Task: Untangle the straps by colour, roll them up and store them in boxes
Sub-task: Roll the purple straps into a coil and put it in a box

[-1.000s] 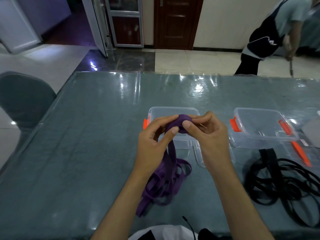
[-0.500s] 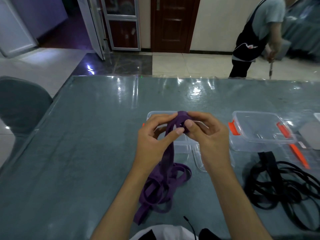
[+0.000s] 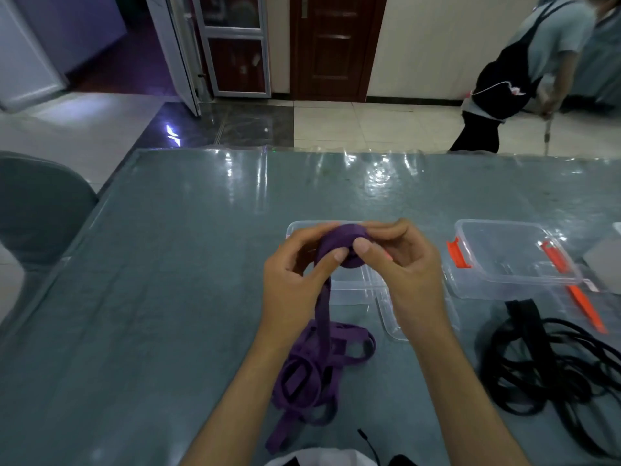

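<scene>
Both hands pinch the purple roll [image 3: 342, 245] mid-air above the clear box [image 3: 349, 284]: left hand [image 3: 295, 280] fingers clenched on its near side feeding the strap in, right hand [image 3: 403, 264] fingers gripping the far side. Risk: a slack pinch lets the coil spring loose or telescope sideways, or the loose purple strap [image 3: 312, 371] heaped on the counter [image 3: 168, 264] snags on its own loops and jerks the roll. Roll axis looks roughly left-right between the hands; the free tail hangs almost straight down toward the person.
</scene>
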Demonstrator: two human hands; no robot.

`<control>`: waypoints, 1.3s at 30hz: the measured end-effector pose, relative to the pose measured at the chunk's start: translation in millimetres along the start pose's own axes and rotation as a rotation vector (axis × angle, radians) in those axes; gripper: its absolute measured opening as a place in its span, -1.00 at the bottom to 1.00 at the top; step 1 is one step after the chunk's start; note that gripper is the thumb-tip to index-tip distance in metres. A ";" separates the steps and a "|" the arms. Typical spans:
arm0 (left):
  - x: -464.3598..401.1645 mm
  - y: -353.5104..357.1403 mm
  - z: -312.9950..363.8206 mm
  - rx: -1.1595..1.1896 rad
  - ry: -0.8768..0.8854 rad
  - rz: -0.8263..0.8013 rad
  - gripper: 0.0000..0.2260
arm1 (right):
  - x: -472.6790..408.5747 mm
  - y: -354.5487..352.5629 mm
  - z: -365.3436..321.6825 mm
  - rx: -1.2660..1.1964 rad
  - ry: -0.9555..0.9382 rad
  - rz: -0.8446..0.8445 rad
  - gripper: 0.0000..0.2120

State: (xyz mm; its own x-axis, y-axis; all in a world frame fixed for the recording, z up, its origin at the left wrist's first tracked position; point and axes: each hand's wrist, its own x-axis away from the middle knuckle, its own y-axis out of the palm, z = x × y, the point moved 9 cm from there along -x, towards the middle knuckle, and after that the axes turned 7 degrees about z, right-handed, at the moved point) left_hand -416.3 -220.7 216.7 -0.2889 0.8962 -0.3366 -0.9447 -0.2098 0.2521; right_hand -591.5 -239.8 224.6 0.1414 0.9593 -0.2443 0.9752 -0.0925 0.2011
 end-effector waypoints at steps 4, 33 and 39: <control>-3.9 -4.2 -2.4 -0.011 -0.002 0.014 -0.75 | -4.2 -2.9 -2.2 0.037 0.006 -0.007 -0.82; -25.2 -4.2 -4.5 -0.183 -0.219 -0.333 -0.70 | -0.1 7.3 -16.8 0.215 -0.068 -0.124 -0.66; -24.7 -4.5 -1.0 -0.240 -0.166 -0.298 -0.70 | 0.5 10.8 -18.8 0.205 -0.087 -0.116 -0.72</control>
State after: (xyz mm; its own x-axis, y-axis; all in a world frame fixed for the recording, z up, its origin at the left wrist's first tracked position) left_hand -405.1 -242.2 223.0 0.0130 0.9782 -0.2071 -0.9982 0.0007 -0.0594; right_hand -584.1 -235.3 244.4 0.0320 0.9408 -0.3373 0.9987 -0.0438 -0.0273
